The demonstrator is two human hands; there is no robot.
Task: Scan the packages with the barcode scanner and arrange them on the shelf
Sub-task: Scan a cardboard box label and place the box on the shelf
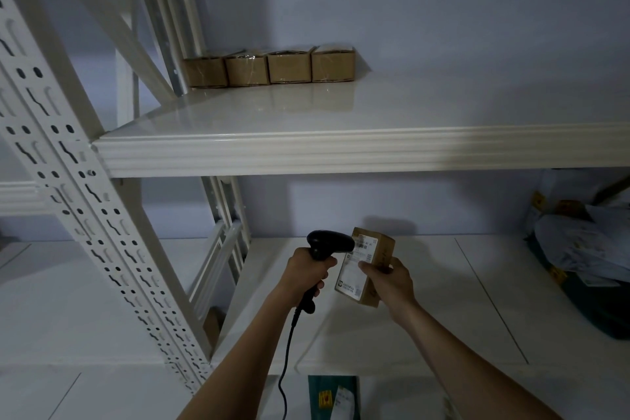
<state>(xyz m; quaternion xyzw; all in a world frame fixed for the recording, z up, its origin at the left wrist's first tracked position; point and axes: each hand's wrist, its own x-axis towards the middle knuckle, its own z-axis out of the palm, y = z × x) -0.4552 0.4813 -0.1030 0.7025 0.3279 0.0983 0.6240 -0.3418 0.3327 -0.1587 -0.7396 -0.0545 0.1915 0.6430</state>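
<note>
Cardboard is the story right now: you've got a small brown package (366,266) up in your right hand (388,280), fingers pinching its far edge so the white label faces the scanner. Your left hand (308,271) is wrapped tight round the grip of the black barcode scanner (327,244), its head almost touching the label's top corner, cable (286,351) trailing down below the scanner. Holding the box tilted like that looks meant to put the barcode square to the scanner window. Both sit just above the lower shelf (426,300), well below the upper shelf (341,147). Up there, far beyond the scanner, four matching boxes (269,66) stand side by side in a tidy row against the back wall, so this one likely joins the row's right end. Off to the scanner's right, a heap of mailer bags (586,249) waits on the lower shelf.
</note>
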